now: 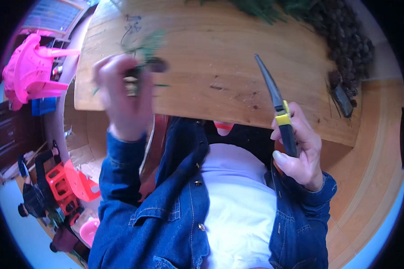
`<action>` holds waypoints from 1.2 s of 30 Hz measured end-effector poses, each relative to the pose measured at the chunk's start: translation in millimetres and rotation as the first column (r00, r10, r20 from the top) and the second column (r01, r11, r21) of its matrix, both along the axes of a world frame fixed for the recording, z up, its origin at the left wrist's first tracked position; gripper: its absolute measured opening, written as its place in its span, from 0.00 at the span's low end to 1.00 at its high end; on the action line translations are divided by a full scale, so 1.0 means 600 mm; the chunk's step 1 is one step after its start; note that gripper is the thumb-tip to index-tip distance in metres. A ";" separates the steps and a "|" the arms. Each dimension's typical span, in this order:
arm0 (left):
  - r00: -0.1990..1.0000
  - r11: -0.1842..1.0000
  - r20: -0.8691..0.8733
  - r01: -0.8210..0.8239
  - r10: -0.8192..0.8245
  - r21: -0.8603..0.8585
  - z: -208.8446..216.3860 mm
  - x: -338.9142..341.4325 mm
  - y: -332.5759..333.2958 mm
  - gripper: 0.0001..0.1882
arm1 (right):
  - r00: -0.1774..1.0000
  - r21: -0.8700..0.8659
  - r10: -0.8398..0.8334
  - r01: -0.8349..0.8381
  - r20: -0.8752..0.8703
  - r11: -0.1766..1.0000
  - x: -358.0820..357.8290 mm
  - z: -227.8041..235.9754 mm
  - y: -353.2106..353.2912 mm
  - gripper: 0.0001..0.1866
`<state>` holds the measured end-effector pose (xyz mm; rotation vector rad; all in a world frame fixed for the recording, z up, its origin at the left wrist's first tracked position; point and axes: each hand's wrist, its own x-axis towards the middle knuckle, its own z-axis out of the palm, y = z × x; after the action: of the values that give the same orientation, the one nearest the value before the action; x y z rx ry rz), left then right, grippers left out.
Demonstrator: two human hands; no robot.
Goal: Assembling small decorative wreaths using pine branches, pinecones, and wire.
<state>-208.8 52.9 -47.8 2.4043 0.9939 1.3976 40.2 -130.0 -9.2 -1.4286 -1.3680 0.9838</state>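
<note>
My left hand is raised over the near edge of a wooden table. It grips a small dark cone with a green sprig sticking up from it. My right hand is closed around the black and yellow handles of long-nose pliers. The thin jaws of the pliers point up and away over the table and hold nothing. Denim sleeves cover both of my forearms.
A heap of dark pine cones and green branches lies along the table's far right. A dark flat tool rests by the cones. Thin wire lies at the far left. Pink and red plastic chairs stand on my left.
</note>
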 end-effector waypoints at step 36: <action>0.693 0.851 -0.493 0.427 -0.525 -0.305 0.099 0.155 -0.061 0.10 | 0.201 0.197 -0.449 0.694 0.870 0.692 0.361 -0.077 -0.205 0.18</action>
<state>-116.1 16.2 11.7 2.7151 0.4618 0.4016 256.6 -252.9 -55.7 -2.6147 -1.1235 -0.2644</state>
